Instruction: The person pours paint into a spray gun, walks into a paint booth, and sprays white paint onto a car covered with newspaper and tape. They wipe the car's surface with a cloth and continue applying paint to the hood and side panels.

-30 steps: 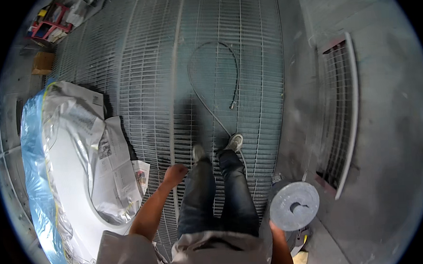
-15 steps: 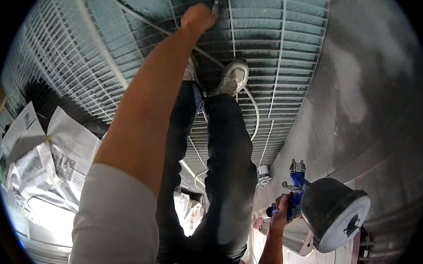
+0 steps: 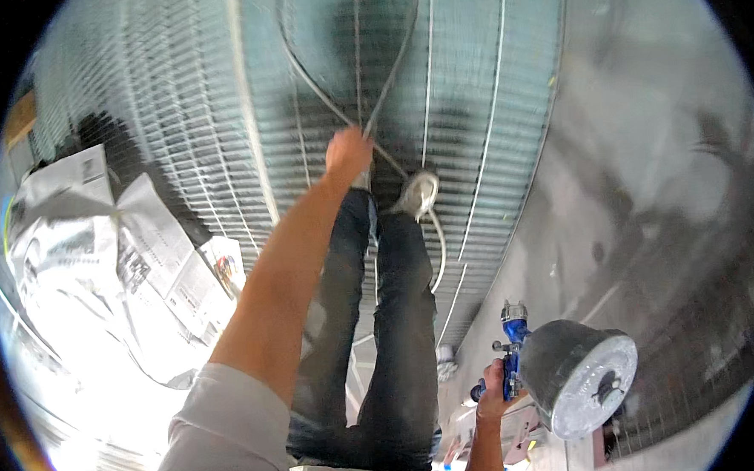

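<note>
My left hand point(image 3: 351, 154) reaches out ahead, closed around a pale hose point(image 3: 393, 77) above the grating. Two stretches of the hose cross beside this hand, and the end in my fist is hidden. Low on the right, my right hand point(image 3: 493, 391) is wrapped around the handle of a blue spray gun point(image 3: 511, 361). A dark grey paint cup point(image 3: 558, 362) with a whitish, paint-stained lid is fixed to the gun and tilts to the right.
I stand on a paint-stained metal grating point(image 3: 475, 145), the hose lying by my shoe point(image 3: 417, 195). Newspaper sheets point(image 3: 160, 238) cover something on the left. A grey, smeared wall or sheet point(image 3: 646, 162) rises along the right.
My left hand has drawn back toward me with the hose, which now crosses in front of it. The spray gun stays in my right hand, shifted slightly left. The view is brighter.
</note>
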A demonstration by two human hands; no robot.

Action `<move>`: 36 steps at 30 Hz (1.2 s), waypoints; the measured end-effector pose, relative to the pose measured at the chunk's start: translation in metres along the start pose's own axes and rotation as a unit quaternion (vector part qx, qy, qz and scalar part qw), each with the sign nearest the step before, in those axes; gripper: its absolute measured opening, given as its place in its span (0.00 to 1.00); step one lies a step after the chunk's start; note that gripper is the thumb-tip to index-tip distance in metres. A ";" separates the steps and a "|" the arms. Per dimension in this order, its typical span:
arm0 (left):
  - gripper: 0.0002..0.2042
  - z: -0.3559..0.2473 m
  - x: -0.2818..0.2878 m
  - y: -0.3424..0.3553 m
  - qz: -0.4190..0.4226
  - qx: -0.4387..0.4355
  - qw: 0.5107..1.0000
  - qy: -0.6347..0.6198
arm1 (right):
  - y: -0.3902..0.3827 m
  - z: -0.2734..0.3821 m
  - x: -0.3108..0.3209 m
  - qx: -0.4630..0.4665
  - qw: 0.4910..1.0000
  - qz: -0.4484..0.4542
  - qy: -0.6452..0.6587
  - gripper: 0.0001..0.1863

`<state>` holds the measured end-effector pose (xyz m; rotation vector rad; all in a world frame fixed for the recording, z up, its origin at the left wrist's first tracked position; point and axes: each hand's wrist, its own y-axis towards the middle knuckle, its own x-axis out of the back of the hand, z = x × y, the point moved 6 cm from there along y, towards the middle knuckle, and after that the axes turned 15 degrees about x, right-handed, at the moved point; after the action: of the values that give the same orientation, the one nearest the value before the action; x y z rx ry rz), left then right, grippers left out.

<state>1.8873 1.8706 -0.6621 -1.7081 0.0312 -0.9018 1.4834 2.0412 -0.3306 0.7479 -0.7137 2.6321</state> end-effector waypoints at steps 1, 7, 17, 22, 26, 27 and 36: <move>0.18 0.015 0.025 -0.038 -0.014 0.007 1.000 -0.012 | -0.010 0.029 0.005 0.025 0.999 -0.011 0.018 0.11; 0.20 0.095 0.147 -0.338 0.022 -0.219 0.972 -0.077 | -0.073 0.108 0.071 0.283 0.958 0.022 -0.031 0.13; 0.13 0.339 0.117 -0.790 -0.061 -0.244 0.818 -0.517 | -0.181 0.209 0.124 0.385 0.875 0.229 0.186 0.06; 0.15 0.385 -0.043 -0.977 -0.192 -0.186 0.780 -0.566 | -0.224 0.166 0.182 0.416 0.803 0.389 0.177 0.14; 0.13 0.300 -0.131 -1.082 -0.164 -0.134 0.702 -0.680 | -0.239 0.214 0.223 0.425 0.725 0.514 0.170 0.16; 0.13 0.296 -0.155 -1.108 -0.180 -0.159 0.664 -0.708 | -0.249 0.212 0.238 0.425 0.713 0.527 0.182 0.16; 0.12 0.435 -0.298 -1.300 -0.429 0.031 0.377 -0.820 | -0.529 0.186 0.244 0.424 0.571 0.695 0.099 0.09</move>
<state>1.3842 2.8209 0.2391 -1.7238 -2.3461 0.6198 1.5805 2.4161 0.1424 -0.2859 0.4774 4.4862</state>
